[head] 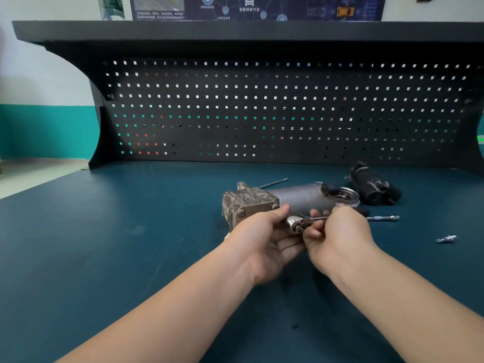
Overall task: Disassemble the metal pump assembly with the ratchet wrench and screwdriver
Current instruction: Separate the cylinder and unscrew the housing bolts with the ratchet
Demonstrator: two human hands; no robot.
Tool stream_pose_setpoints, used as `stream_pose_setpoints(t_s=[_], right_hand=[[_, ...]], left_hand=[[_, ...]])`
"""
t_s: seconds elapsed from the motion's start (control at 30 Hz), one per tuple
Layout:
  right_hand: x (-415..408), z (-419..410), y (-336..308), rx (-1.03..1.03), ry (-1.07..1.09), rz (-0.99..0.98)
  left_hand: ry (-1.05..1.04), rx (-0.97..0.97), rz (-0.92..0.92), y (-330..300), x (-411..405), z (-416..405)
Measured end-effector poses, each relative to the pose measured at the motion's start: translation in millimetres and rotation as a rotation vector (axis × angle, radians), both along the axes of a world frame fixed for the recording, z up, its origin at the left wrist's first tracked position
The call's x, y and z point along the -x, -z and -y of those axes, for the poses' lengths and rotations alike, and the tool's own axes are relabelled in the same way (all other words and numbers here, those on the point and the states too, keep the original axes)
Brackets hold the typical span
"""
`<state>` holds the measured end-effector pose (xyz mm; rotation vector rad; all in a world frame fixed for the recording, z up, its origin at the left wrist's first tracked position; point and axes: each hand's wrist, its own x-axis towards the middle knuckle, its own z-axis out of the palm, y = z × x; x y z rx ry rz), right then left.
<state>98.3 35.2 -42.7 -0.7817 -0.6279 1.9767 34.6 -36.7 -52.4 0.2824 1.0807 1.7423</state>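
Pump assembly (275, 203) lies on its side on the dark blue bench top (104, 244), just beyond both hands: its blocky cast head points left, its grey cylinder runs right to a round end cap. Left hand (264, 242) sits in front of the cast head, palm turned inward, fingers curled, thumb tip reaching up beside the block's near right corner; it cradles the round head of the ratchet wrench (297, 225). Right hand (337, 237) comes in from the right, back of the hand upward, fingers pinching at the wrench just right of its head, touching the left hand's fingers. Wrench handle passes under the right hand and its far end shows out to the right, resting on the bench. Thin dark rod (273, 183) lies behind the pump. Black crumpled part (372, 187) rests right of the end cap. Small silver fitting (446, 239) lies well apart, far right. Black pegboard (262, 113) backs the bench.
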Motion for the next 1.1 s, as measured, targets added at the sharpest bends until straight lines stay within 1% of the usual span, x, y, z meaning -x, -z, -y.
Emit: stream_pose_setpoints(t_s=[0.03, 0.07, 0.1, 0.13, 0.2, 0.27, 0.3, 0.33, 0.37, 0.4, 0.43, 0.47, 0.53, 0.63, 0.67, 0.7, 0.73, 0.77, 0.8, 0.9, 0.93, 1.0, 1.1], right_hand=[[1.1, -1.1, 0.8, -0.012, -0.011, 0.016], [2.2, -2.3, 1.1, -0.092, 0.003, 0.052], [3.2, -3.6, 1.2, -0.236, 0.041, 0.101], [3.4, -4.4, 0.2, -0.442, 0.084, 0.155], [1.0, -2.3, -3.4, -0.949, 0.137, 0.243], [-1.4, 2.8, -5.7, -1.423, 0.113, 0.319], [-1.9, 5.4, -5.6, -1.588, 0.097, 0.371], [-2.0, 8.0, -5.7, -1.685, 0.096, 0.412], [-1.5, 9.5, -5.1, -1.710, 0.103, 0.428], [-1.1, 11.2, -4.8, -1.677, 0.111, 0.421], [-0.7, 11.9, -4.4, -1.593, 0.117, 0.395], [-0.1, 11.2, -4.1, -1.466, 0.125, 0.362], [0.3, 7.7, -5.5, -1.107, 0.133, 0.288], [-1.1, 0.0, -7.3, -0.406, 0.040, 0.041], [-1.9, -1.6, -6.1, -0.236, 0.015, -0.012], [-2.0, -2.6, -4.9, -0.141, 0.003, -0.033], [-1.6, -2.7, -4.2, -0.125, 0.000, -0.033], [-0.9, -2.2, -4.1, -0.186, 0.009, -0.029], [-0.8, -1.2, -4.4, -0.326, 0.028, -0.008], [-2.2, 0.4, -8.7, -0.976, 0.086, 0.206], [-3.9, 0.3, -11.1, -1.127, 0.070, 0.255], [-7.2, -0.8, -15.4, -1.293, 0.026, 0.301], [-10.2, -0.5, -17.1, -1.378, -0.023, 0.308]], left_hand=[[0.003, 0.005, -0.011, 0.6, -0.1, -0.5], [0.000, 0.012, -0.023, 1.2, 0.2, -0.9], [-0.004, 0.022, -0.035, 1.4, -0.1, -1.2], [-0.005, 0.029, -0.047, 1.1, -0.7, -0.7], [0.002, 0.032, -0.059, 0.2, -1.9, 1.2], [0.015, 0.016, -0.047, -0.4, -1.0, 3.0], [0.019, 0.009, -0.047, -0.4, 0.3, 3.9], [0.015, 0.006, -0.050, 0.2, 1.3, 4.4], [0.008, 0.004, -0.054, 0.3, 1.6, 5.0], [0.004, -0.001, -0.051, 0.3, 1.4, 5.3], [-0.001, -0.005, -0.043, -0.2, 0.5, 5.5], [-0.008, -0.006, -0.032, -1.2, -0.3, 5.4], [-0.019, -0.004, -0.012, -2.3, -0.6, 4.3], [-0.019, -0.014, 0.011, -2.5, 0.7, 1.9], [-0.019, -0.017, 0.014, -2.2, 0.8, 1.1], [-0.018, -0.017, 0.013, -1.9, 0.4, 0.4], [-0.017, -0.012, 0.009, -1.4, -0.1, -0.2], [-0.018, -0.008, 0.003, -0.8, -0.6, -0.8], [-0.020, -0.006, -0.005, -0.3, -0.7, -0.8], [-0.022, -0.004, -0.044, 0.3, 0.0, 0.5], [-0.017, -0.003, -0.051, -0.1, 0.5, 1.4], [-0.009, 0.003, -0.047, -1.0, 1.3, 3.4], [-0.001, 0.004, -0.045, -1.5, 1.4, 3.7]])
